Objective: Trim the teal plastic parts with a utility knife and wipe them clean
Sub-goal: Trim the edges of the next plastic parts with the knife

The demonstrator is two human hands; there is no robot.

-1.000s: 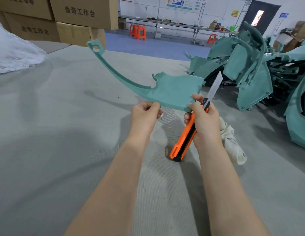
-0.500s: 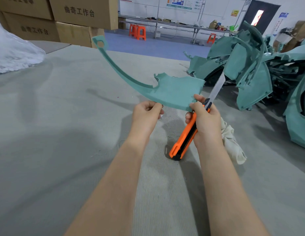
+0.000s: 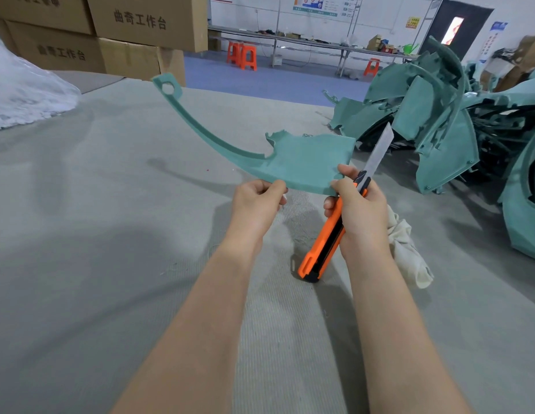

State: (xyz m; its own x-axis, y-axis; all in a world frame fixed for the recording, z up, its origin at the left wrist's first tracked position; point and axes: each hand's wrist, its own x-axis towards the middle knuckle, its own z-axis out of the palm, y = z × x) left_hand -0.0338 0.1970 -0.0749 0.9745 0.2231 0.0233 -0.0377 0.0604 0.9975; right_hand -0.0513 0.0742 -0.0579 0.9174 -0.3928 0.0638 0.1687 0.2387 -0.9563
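While 2 hands hold it, 1 teal part hangs above the mat

While the left hand (image 3: 254,201) pinches the near edge of the teal part (image 3: 308,162) between thumb and curled fingers, the right hand (image 3: 361,210) grips the orange utility knife (image 3: 326,240), fingers wrapped round its handle and thumb pressed on the part's near right corner. The part is held clear of the grey mat (image 3: 111,234), its flat panel to the right, its thin curved arm sweeping far left and ending in a ring. The blade (image 3: 379,150) is extended, pointing up and away just right of the panel. A whitish cloth (image 3: 406,249) shows just right of the right hand. A pile of teal parts (image 3: 439,121) sits far right; cardboard boxes (image 3: 147,22) stand far left.
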